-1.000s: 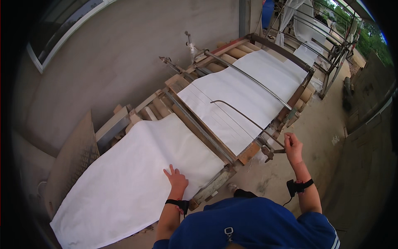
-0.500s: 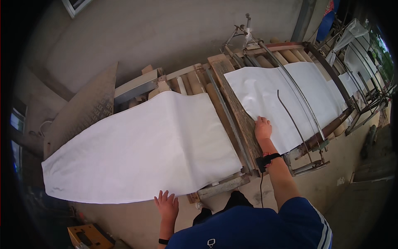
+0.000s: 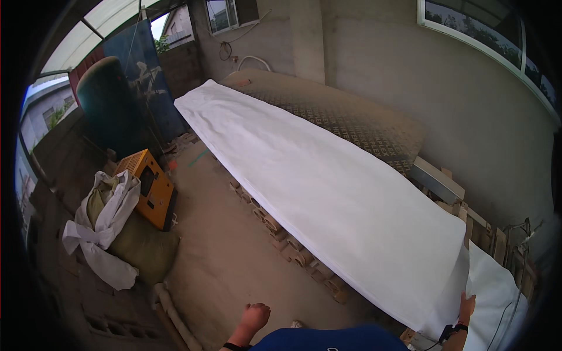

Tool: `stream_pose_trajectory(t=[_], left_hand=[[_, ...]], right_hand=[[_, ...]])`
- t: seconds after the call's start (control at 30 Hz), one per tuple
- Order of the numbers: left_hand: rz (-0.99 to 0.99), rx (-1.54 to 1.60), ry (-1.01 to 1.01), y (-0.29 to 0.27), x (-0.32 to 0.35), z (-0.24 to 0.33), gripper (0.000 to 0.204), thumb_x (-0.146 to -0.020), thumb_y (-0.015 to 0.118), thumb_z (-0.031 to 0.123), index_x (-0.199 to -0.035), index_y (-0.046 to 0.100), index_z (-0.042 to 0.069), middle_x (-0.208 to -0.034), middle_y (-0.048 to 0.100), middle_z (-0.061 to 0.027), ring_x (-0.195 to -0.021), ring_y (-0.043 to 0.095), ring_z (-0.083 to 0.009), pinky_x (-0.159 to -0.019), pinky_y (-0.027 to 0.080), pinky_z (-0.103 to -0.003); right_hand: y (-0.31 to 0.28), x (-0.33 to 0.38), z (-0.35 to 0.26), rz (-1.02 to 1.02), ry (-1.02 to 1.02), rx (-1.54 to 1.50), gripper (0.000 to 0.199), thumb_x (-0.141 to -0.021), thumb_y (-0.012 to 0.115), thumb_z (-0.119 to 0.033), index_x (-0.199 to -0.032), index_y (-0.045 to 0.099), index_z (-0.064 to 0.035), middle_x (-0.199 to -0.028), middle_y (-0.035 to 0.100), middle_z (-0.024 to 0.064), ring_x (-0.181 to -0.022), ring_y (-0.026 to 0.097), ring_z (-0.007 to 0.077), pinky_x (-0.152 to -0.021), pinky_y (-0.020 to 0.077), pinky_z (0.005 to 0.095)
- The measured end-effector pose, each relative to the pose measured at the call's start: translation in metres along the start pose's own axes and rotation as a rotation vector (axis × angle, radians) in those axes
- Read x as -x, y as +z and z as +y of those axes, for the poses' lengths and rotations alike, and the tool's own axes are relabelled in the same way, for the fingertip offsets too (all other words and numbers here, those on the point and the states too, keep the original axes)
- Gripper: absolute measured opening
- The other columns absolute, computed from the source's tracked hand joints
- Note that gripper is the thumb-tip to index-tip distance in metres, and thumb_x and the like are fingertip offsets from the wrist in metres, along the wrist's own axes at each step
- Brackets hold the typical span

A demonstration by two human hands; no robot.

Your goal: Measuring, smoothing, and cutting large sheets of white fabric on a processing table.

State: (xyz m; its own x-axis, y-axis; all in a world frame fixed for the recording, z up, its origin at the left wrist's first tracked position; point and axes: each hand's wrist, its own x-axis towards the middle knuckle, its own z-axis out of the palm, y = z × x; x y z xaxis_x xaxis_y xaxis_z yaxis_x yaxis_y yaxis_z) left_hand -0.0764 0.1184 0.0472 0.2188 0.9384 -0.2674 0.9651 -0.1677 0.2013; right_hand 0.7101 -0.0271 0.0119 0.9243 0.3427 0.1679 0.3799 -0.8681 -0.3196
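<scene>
A long white sheet (image 3: 316,187) lies flat along a low wooden frame (image 3: 293,248), running from the far left to the lower right. My right hand (image 3: 466,306) rests on the sheet's near end at the lower right, where a second white sheet (image 3: 497,286) begins; whether it grips the cloth I cannot tell. My left hand (image 3: 255,317) hangs free over the dusty floor at the bottom, fingers loosely curled, holding nothing. Both wrists wear dark bands. My blue shirt fills the bottom edge.
A yellow machine (image 3: 149,187) stands on the floor at left, beside stuffed sacks (image 3: 111,228) with white cloth over them. A dark green tank (image 3: 108,102) and blue panel stand behind. A brown patterned board (image 3: 351,123) lies past the sheet, under a grey wall.
My view has swung left along the white sheet, now showing its far end and the yard's left side. My right hand has stayed at the sheet's near end; my left hand has come off it.
</scene>
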Motion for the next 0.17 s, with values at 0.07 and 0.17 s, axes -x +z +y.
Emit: stream_pose_trajectory(t=[0.07,0.17], left_hand=[[0.085,0.08,0.034,-0.009,-0.034,-0.042,0.019,-0.086,0.054,0.028,-0.091,0.065,0.014,-0.094,0.064,-0.0055,-0.094,0.061,-0.0255,-0.091,0.042,-0.054],[0.082,0.047,0.054,-0.043,-0.085,-0.09,0.022,-0.086,0.055,0.027,-0.099,0.064,0.012,-0.101,0.064,-0.0056,-0.096,0.061,-0.0242,-0.091,0.042,-0.049]], right_hand=[[0.001,0.021,-0.027,-0.196,-0.112,-0.15,0.054,-0.077,0.069,-0.023,-0.118,0.046,0.0029,-0.102,0.062,0.0256,-0.096,0.06,0.0419,-0.082,0.0486,0.0464],[0.047,0.029,-0.11,-0.146,-0.242,-0.192,0.055,-0.076,0.069,-0.028,-0.116,0.048,0.0023,-0.106,0.062,0.0253,-0.098,0.06,0.0419,-0.084,0.0481,0.0464]])
